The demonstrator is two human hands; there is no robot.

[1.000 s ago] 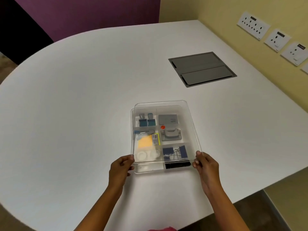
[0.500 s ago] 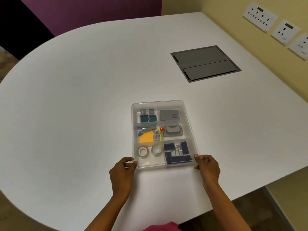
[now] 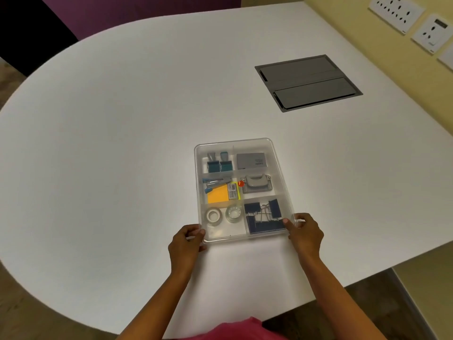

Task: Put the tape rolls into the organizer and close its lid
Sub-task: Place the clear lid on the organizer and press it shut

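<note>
A clear plastic organizer (image 3: pixel 277 168) lies flat on the white table, its transparent lid down over the compartments. Two tape rolls, one whitish (image 3: pixel 212 215) and one clear (image 3: pixel 233 213), sit side by side in the near-left compartment. My left hand (image 3: pixel 186 242) pinches the near-left corner of the organizer. My right hand (image 3: pixel 303 230) grips the near-right corner, thumb pressed on top of the lid.
Other compartments hold teal clips (image 3: pixel 219 165), a grey box (image 3: pixel 251 160), a hole punch (image 3: pixel 257 184), an orange notepad (image 3: pixel 217 195) and dark blue binder clips (image 3: pixel 263 215). A grey cable hatch (image 3: pixel 307 82) is set into the table at far right. Wall sockets (image 3: pixel 397 11) line the right wall.
The lid, raised and offset a second ago, has come down flush on the organizer. Both hands stayed at the near corners.
</note>
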